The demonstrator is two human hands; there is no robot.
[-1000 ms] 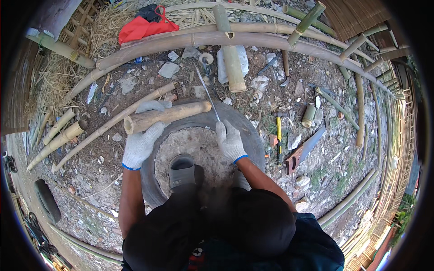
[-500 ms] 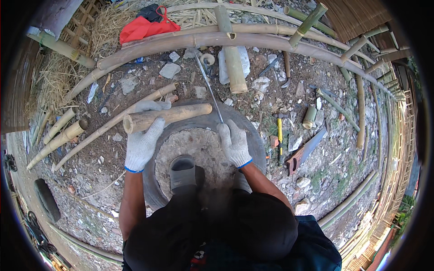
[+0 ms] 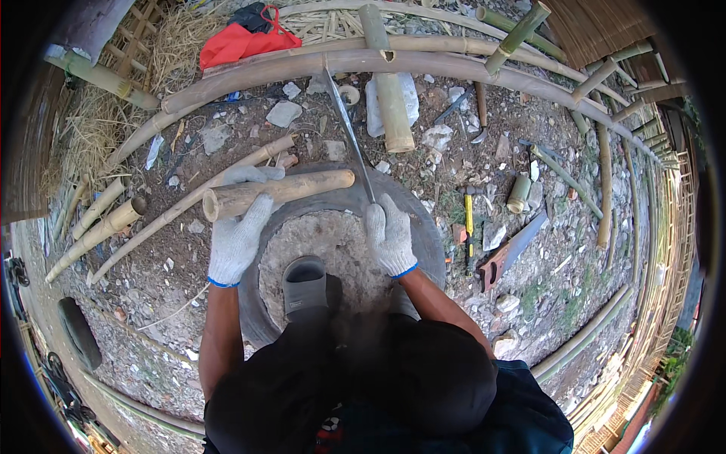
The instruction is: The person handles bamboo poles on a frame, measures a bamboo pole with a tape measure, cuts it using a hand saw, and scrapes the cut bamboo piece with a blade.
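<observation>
My left hand [image 3: 240, 238], in a white knit glove with a blue cuff, is wrapped round a short bamboo pole [image 3: 280, 194] held roughly level above a round grey tire-like ring [image 3: 428, 246]. In my right hand [image 3: 392, 238], gloved alike, is a machete [image 3: 349, 135]; its handle is hidden in the fist. The long narrow blade points away from me and passes just right of the bamboo's right end, and whether they touch I cannot tell. Behind the left hand, a thin bamboo pole [image 3: 178, 216] slants over the ground.
A handsaw [image 3: 513, 251] and a yellow-handled hammer [image 3: 469, 225] lie to the right. Long bamboo rails [image 3: 287, 73] cross the far side, with an upright-pointing bamboo piece [image 3: 393, 113] by them. A red bag [image 3: 246, 39] rests beyond. Cut bamboo lengths [image 3: 98, 234] sit at left.
The machete blade has turned slightly, showing more of its broad face. The bamboo's left end has shifted a little left. Both hands keep their grip.
</observation>
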